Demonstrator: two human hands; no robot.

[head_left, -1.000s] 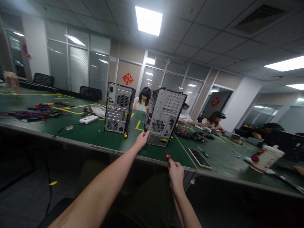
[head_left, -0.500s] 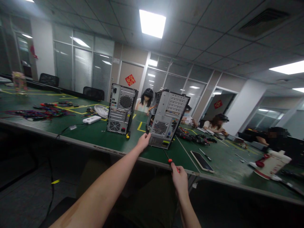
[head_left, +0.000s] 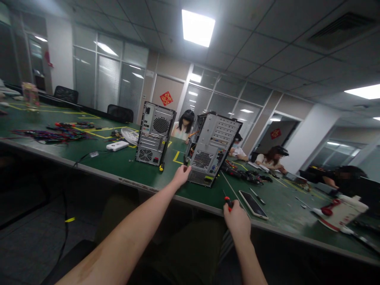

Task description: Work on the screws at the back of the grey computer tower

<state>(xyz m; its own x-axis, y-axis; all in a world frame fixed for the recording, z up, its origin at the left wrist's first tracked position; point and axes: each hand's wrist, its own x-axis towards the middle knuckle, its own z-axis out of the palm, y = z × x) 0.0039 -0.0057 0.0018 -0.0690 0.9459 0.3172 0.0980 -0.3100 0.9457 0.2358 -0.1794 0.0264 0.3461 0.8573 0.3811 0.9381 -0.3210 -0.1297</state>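
Note:
A grey metal computer case (head_left: 198,168) stands on the green table, leaning slightly, its back panel with vents and slots facing me. My left hand (head_left: 181,177) grips its lower left edge; some fingertips are hidden behind the metal. In my right hand (head_left: 237,217) is a screwdriver (head_left: 228,201) with a red and black handle, held by closed fingers. Its thin shaft points up and away, apart from the case, above the table's front edge. Left of this case stands a second computer case (head_left: 154,148), with a yellow-and-black tool handle (head_left: 162,167) lying at its foot.
A phone (head_left: 253,204) and a slim pen-like tool (head_left: 257,196) lie right of my right hand. Farther right is a white container (head_left: 344,213). Bundled cables (head_left: 50,133) and a white power strip (head_left: 117,146) lie left. Several people sit across the table (head_left: 204,200).
My right hand has moved right with the screwdriver, taking its tip away from the case's lower edge. The left hand stays at the case. My view has shifted slightly.

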